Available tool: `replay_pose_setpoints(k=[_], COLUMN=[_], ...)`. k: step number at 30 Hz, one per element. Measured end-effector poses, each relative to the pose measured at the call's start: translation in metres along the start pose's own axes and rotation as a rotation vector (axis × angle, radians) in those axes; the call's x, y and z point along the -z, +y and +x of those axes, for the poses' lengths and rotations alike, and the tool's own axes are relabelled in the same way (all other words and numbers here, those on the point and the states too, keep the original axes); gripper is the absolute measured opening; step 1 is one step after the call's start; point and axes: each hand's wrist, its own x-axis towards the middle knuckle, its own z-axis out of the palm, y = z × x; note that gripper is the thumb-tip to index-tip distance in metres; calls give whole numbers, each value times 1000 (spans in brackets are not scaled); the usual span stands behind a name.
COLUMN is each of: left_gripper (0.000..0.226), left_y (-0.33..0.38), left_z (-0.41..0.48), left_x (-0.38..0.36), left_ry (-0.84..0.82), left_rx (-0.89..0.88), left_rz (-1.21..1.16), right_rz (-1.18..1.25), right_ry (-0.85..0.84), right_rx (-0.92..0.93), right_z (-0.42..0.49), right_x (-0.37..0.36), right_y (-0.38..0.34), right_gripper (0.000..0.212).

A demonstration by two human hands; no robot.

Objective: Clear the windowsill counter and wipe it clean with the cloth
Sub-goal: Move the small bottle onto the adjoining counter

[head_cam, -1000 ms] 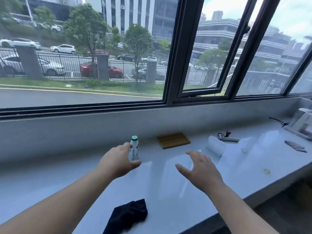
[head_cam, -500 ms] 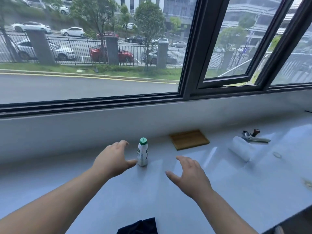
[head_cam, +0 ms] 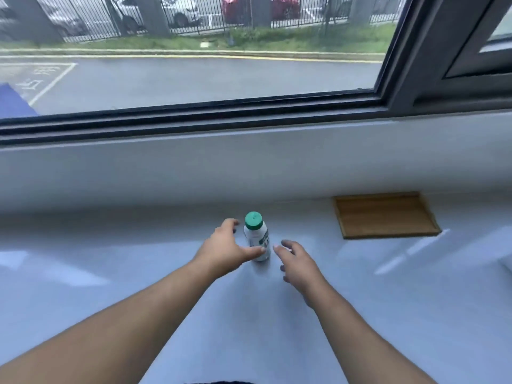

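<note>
Green-capped bottle (head_cam: 257, 236) stands upright on the worktop (head_cam: 388, 314), between my hands. Left hand (head_cam: 225, 249) spread beside it, right hand (head_cam: 297, 263) open, neither gripping. Clearing step: next, close and lift.

The bench (head_cam: 388, 314) looked smooth and glossy, pale stone-like. The bottle (head_cam: 257, 239) was white plastic, green-capped. The tray (head_cam: 385, 214) showed matt, grained wood.

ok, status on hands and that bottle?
Left hand open beside small white green-capped bottle, thumb at it. Right hand open, clear. Bottle upright. Flat wooden tray alongside.
</note>
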Motion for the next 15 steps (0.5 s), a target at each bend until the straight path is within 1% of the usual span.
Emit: replay_pose_setpoints(k=[3, 7, 9, 12, 15], left_gripper=[100, 61, 48, 40, 45], left_y=[0, -1, -3, -14, -42], left_z=[25, 42, 40, 23, -8], left_x=[-25, -37, -35, -19, 18], left_ry=[45, 94, 120, 160, 235], left_rx=[37, 53, 57, 66, 91], left_rz=[-75, -157, -181, -203, -211], right_rz=[169, 243, 265, 251, 203], right_ry=[-58, -128, -158, -213, -311], right_rx=[-103, -148, -148, -138, -93], right_z=[36, 53, 54, 47, 23], right_x=[-4, -19, -27, -45, -81], right_y=[10, 19, 16, 0, -28], right_gripper=[54, 60, 63, 61, 56])
